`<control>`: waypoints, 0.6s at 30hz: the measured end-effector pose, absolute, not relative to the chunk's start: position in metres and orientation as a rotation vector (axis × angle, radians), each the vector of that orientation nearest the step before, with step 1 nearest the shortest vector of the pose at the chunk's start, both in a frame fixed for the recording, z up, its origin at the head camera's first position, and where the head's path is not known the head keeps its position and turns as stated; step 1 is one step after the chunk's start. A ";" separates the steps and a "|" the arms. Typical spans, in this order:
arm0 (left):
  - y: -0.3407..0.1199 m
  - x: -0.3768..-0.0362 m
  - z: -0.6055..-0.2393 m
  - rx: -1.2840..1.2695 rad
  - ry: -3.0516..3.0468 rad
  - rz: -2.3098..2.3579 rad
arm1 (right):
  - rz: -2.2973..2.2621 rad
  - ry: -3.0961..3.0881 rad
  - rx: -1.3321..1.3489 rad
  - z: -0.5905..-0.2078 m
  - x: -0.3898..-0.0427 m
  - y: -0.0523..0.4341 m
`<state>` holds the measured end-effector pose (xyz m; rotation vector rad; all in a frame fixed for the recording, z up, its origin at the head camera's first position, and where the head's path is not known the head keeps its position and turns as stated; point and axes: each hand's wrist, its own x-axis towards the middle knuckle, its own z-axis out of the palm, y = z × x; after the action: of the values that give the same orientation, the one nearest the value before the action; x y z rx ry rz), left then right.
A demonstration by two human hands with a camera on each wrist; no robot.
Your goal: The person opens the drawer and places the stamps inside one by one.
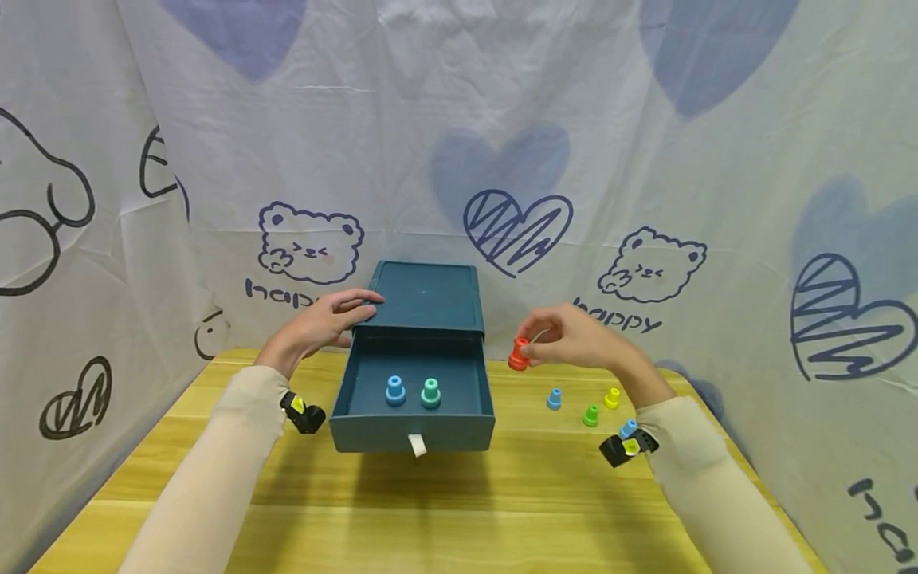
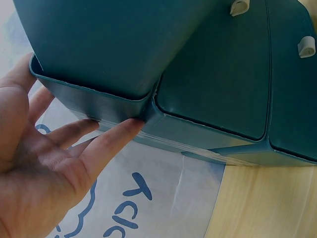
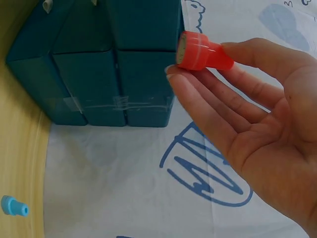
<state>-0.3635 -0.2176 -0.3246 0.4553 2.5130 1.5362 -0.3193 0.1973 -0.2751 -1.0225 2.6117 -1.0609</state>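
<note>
The right hand point(image 1: 574, 339) pinches the red peg point(image 1: 519, 355); the open drawer point(image 1: 416, 418) lies at its nine o'clock. The left hand point(image 1: 326, 323) rests flat on the box.

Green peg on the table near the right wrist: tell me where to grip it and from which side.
Pinch the green peg by its narrow upper stem, coming straight down from above. It stands upright on its wider base, stem upward, with gaps to the yellow peg and blue peg, probably enough for fingertips on either side.
</note>
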 end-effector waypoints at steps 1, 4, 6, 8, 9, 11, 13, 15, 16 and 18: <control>-0.218 -0.364 -0.325 0.456 2.515 1.535 | -1.053 2.594 -1.027 -0.273 -0.320 0.196; -0.217 -0.364 -0.325 0.459 2.521 1.534 | -1.033 2.545 -1.033 -0.265 -0.322 0.192; -0.217 -0.364 -0.325 0.460 2.522 1.534 | -1.022 2.526 -1.028 -0.260 -0.324 0.190; -0.217 -0.363 -0.325 0.460 2.519 1.535 | -1.018 2.511 -1.025 -0.255 -0.325 0.188; -0.217 -0.363 -0.325 0.459 2.517 1.535 | -1.020 2.501 -1.017 -0.254 -0.326 0.187; -0.217 -0.363 -0.324 0.455 2.513 1.535 | -1.019 2.485 -1.005 -0.251 -0.327 0.184; -0.217 -0.363 -0.324 0.453 2.510 1.535 | -1.020 2.469 -1.006 -0.248 -0.327 0.181; -0.217 -0.362 -0.324 0.450 2.510 1.535 | -1.017 2.458 -0.995 -0.246 -0.328 0.177; -0.217 -0.362 -0.324 0.449 2.509 1.537 | -1.019 2.451 -0.993 -0.246 -0.329 0.175; -0.217 -0.362 -0.324 0.451 2.508 1.538 | -1.028 2.435 -0.998 -0.244 -0.330 0.171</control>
<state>-0.3620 -0.2172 -0.3239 0.4506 2.5085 1.5377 -0.3304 0.1712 -0.2443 -0.9979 2.4346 -1.0285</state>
